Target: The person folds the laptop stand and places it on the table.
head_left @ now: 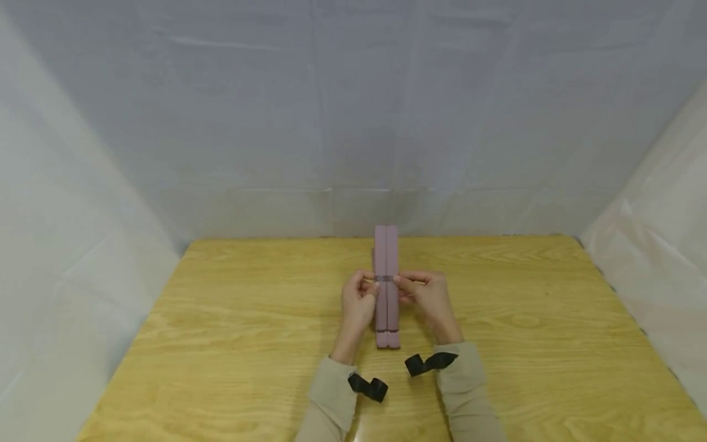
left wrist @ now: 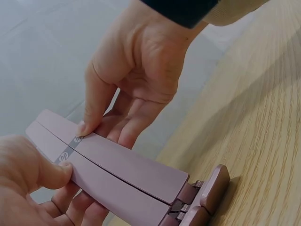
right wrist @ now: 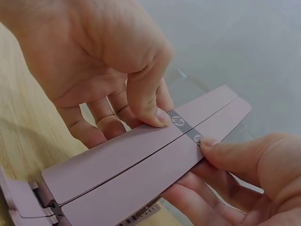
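A pink folding laptop stand (head_left: pixel 386 252) with two long panels side by side lies between the hands, pointing away from the person. A grey band with hp logos (left wrist: pixel 70 149) crosses the panels. My left hand (head_left: pixel 359 301) pinches the left panel by the band, thumb on top and fingers beneath. On the opposite edge my right hand (head_left: pixel 432 301) pinches the right panel the same way. Hinged feet (left wrist: pixel 214 188) at the near end stand on the table, and the panels slope above it. Part of the underside shows in the right wrist view; the rest is hidden.
The wood-grain table (head_left: pixel 248 344) reaches back to a pale plastic sheet (head_left: pixel 353 123). More sheeting hangs at the left and right sides. Black straps with small devices (head_left: pixel 369 387) are on both sleeved wrists.
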`<state>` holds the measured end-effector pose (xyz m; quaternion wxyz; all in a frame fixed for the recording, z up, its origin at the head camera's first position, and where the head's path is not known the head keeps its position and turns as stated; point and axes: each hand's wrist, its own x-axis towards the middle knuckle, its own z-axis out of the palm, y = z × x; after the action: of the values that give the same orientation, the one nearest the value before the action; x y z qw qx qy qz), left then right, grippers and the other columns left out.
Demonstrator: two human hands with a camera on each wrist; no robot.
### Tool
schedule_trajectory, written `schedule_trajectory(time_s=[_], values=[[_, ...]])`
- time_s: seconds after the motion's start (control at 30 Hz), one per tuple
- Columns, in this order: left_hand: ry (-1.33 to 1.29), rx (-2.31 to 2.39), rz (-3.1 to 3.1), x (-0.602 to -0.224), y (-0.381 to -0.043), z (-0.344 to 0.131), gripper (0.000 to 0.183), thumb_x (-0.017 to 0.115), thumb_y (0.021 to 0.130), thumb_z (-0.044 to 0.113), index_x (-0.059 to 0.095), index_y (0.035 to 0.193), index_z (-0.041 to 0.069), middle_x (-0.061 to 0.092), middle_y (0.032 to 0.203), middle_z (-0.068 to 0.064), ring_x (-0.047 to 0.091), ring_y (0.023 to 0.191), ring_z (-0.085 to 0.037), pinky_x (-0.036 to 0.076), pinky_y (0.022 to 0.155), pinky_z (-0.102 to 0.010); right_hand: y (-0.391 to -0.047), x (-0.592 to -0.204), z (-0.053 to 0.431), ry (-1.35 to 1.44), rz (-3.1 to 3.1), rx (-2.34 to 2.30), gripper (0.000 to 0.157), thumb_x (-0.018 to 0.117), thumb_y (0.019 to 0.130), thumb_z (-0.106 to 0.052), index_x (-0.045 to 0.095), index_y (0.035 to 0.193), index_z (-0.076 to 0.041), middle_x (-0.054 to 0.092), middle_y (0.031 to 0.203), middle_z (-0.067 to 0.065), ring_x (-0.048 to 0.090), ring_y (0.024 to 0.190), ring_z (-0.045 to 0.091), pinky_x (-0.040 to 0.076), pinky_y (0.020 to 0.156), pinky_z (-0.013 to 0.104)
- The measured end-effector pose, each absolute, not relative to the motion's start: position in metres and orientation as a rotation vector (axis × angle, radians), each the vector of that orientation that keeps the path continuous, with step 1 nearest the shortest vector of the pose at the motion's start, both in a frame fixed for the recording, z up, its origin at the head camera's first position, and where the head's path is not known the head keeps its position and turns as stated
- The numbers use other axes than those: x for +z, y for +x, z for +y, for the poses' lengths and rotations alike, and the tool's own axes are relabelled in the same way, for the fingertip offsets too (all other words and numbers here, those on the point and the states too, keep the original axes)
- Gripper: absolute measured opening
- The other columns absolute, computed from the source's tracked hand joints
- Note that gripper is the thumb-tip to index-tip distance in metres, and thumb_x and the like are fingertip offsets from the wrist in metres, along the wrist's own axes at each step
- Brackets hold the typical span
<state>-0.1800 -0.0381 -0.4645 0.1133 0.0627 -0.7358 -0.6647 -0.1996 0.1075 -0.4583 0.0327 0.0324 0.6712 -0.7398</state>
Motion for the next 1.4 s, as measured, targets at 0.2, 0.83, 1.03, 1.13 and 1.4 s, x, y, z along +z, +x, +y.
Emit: schedule_trajectory(time_s=[0.2,0.83,1.03,1.13,1.4], values=[[0.157,-1.974,-2.147,-0.467,-0.18,-0.039,0.011,0.064,0.086,-0.01,0.063,0.095,-0.003,0.048,0.072,-0.002,0.046,0.065,-0.012,0.039,0.056,-0.022,-0.199,-0.458,0.108,0.091,2.086,-2.25,0.023,0.073,0.089,-0.003,0.07,0.107,0.012,0.072,0.089,0.01,0.068,0.068,0.014,0.06,0.064,0.032],[0.073,-2.173,-2.105,-0.437,-0.167,-0.048,0.02,0.058,0.089,-0.01,0.06,0.108,-0.016,0.062,0.09,-0.025,0.054,0.073,-0.013,0.051,0.069,-0.029,-0.205,-0.467,0.115,-0.024,2.061,-2.202,0.029,0.068,0.094,-0.01,0.066,0.116,0.009,0.068,0.102,0.011,0.068,0.078,0.018,0.06,0.076,0.044],[0.026,-2.065,-2.162,-0.434,-0.169,-0.049,0.021,0.056,0.089,-0.011,0.06,0.11,-0.016,0.061,0.095,-0.033,0.056,0.068,-0.017,0.048,0.058,-0.021,-0.208,-0.458,0.124,-0.069,2.04,-2.24,0.032,0.067,0.096,-0.014,0.065,0.119,0.009,0.068,0.104,0.014,0.07,0.08,0.024,0.058,0.08,0.051],[-0.012,-2.019,-2.184,-0.443,-0.177,-0.051,0.021,0.057,0.089,-0.01,0.061,0.109,-0.014,0.062,0.094,-0.03,0.055,0.067,-0.011,0.049,0.057,-0.02,-0.212,-0.452,0.133,-0.109,2.067,-2.247,0.036,0.067,0.097,-0.016,0.063,0.12,0.011,0.07,0.097,0.012,0.071,0.079,0.023,0.057,0.081,0.052],[-0.188,-1.81,-2.301,-0.435,-0.187,-0.061,0.018,0.065,0.091,-0.001,0.066,0.109,-0.005,0.066,0.095,-0.018,0.057,0.07,-0.015,0.05,0.059,-0.021,-0.227,-0.429,0.146,-0.215,2.174,-2.279,0.037,0.063,0.098,-0.015,0.06,0.124,0.012,0.07,0.097,0.013,0.071,0.078,0.016,0.06,0.076,0.035]])
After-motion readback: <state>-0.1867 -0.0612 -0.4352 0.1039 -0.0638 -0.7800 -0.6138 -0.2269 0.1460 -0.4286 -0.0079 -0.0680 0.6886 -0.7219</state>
